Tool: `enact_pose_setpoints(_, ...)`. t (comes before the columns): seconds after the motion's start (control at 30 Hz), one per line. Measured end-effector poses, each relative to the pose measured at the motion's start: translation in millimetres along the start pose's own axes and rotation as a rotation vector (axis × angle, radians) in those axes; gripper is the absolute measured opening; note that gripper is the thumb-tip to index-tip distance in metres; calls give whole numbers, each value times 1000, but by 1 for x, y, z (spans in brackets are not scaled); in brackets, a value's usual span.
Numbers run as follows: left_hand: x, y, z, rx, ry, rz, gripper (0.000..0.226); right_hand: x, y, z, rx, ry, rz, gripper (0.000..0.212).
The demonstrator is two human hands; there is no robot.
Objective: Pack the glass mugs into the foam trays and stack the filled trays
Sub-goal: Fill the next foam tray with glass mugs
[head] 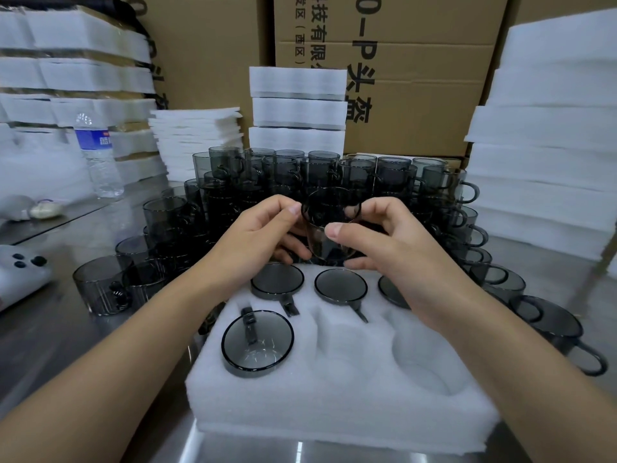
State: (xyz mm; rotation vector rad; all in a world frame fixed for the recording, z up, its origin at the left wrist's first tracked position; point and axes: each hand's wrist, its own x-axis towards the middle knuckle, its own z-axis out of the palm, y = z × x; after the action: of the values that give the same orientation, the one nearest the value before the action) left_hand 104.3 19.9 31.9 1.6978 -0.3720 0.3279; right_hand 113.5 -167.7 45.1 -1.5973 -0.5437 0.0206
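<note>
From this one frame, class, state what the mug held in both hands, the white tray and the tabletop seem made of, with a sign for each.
The held mug: smoky grey glass, glossy; what lies behind shows through its wall. The tray: white foam, matt, with a fuzzy surface and moulded pockets. The tabletop: probably brushed stainless steel; it gives blurred reflections.

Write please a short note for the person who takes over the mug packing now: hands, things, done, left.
Left hand and right hand: both hold one grey glass mug above the far edge of the foam tray.
Done: four mugs sit in the tray, three in the far row, one front-left.
Left: the front-middle pocket and front-right pocket are empty; many loose mugs stand behind; this tray is not yet stacked.
</note>
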Motion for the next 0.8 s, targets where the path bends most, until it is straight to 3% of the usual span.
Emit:
enact_pose_setpoints(0.2, -4, 5, 0, 54, -101, -16, 24, -5, -11, -5, -126, -204, -95, 75)
enact_pose_setpoints(0.37, -7, 9, 1, 123, -164, 0, 26, -5, -16, -11, -351, -390, -97, 47)
enact_pose_setpoints(0.53, -7, 11, 1, 134, -227, -30, 30, -7, -17, -16, -406, -520, -35, 47)
enact_pose_setpoints(0.8, -8, 10, 2, 121, -229, -51, 26, -14, -24, -17, -533, -685, -82, 52)
